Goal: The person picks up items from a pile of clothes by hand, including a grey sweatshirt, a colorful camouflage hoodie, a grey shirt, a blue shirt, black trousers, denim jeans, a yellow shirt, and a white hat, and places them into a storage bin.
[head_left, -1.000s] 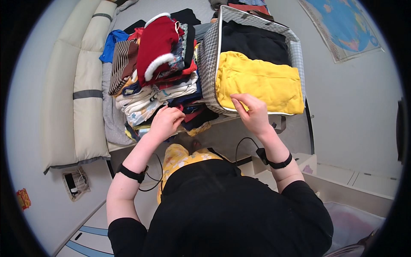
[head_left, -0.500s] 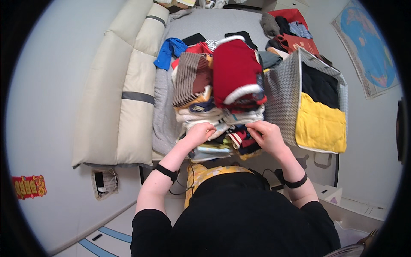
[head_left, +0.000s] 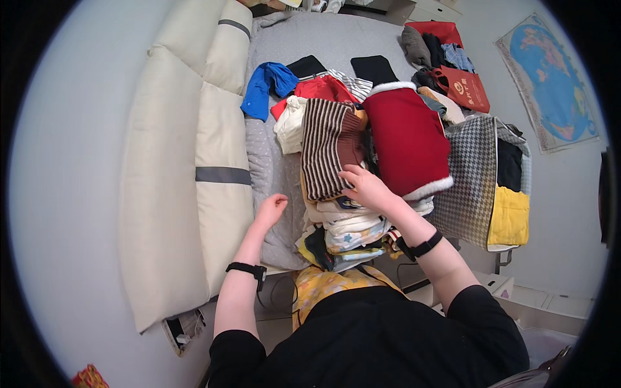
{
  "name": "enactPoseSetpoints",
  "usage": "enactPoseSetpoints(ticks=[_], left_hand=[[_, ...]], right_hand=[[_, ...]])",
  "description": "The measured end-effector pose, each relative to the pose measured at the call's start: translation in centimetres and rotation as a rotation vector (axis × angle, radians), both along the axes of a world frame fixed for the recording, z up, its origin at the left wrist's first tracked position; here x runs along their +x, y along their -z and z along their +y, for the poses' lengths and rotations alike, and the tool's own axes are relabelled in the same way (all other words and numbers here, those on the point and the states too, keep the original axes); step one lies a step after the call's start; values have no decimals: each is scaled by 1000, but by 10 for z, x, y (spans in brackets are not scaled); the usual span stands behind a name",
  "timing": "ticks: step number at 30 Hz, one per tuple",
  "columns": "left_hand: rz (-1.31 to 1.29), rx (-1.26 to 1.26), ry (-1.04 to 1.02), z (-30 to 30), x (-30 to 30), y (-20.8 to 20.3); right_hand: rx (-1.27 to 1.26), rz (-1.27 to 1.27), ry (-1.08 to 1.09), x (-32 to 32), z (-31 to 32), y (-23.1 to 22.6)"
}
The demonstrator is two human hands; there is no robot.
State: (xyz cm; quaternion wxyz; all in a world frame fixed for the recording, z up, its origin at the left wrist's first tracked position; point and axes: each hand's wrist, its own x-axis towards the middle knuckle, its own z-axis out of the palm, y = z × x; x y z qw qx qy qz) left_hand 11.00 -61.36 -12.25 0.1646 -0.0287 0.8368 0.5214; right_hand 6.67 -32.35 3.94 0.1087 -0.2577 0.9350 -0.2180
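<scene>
A brown-and-cream striped knit sweater (head_left: pixel 325 145) lies folded on top of the left stack of clothes. My right hand (head_left: pixel 367 189) rests at its near right corner, fingers loosely apart and touching the knit. Over the grey bedding, left of the stack, hangs my left hand (head_left: pixel 272 210), its fingers curled together with nothing visible in them. Beside the striped sweater, a red garment with white fluffy trim (head_left: pixel 409 142) tops the right stack. Folded white clothes (head_left: pixel 352 223) show beneath the sweater at the near side.
A houndstooth storage box (head_left: pixel 469 171) with a yellow garment (head_left: pixel 511 220) stands at the right. Blue (head_left: pixel 266 87) and red clothes (head_left: pixel 323 88) lie behind the stacks. A cream padded bed guard (head_left: pixel 223 129) runs along the left; a red bag (head_left: pixel 462 89) sits far right.
My left hand has left the front of the stack and moved left over the bedding. My right hand has gone up onto the striped sweater. The view has turned, shifting the stacks rightward.
</scene>
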Motion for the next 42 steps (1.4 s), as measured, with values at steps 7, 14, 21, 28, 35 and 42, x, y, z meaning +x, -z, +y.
enactPoseSetpoints(ticks=[7, 14, 21, 28, 35, 42], left_hand=[[-13, -5, -77, -8, -99, 98], [-47, -206, -226, 11, -196, 156], [126, -404, -127, 17, -275, 206], [136, -359, -218, 19, -358, 229], [18, -304, -295, -7, -376, 259], [-226, -375, -289, 52, -319, 191]], right_hand=[[387, -212, 135, -24, -20, 88], [448, -239, 181, -31, -13, 115], [440, -286, 205, -36, -19, 120], [435, -274, 213, -40, -21, 117], [365, -240, 166, -36, -18, 127], [362, -236, 219, -35, 2, 135]])
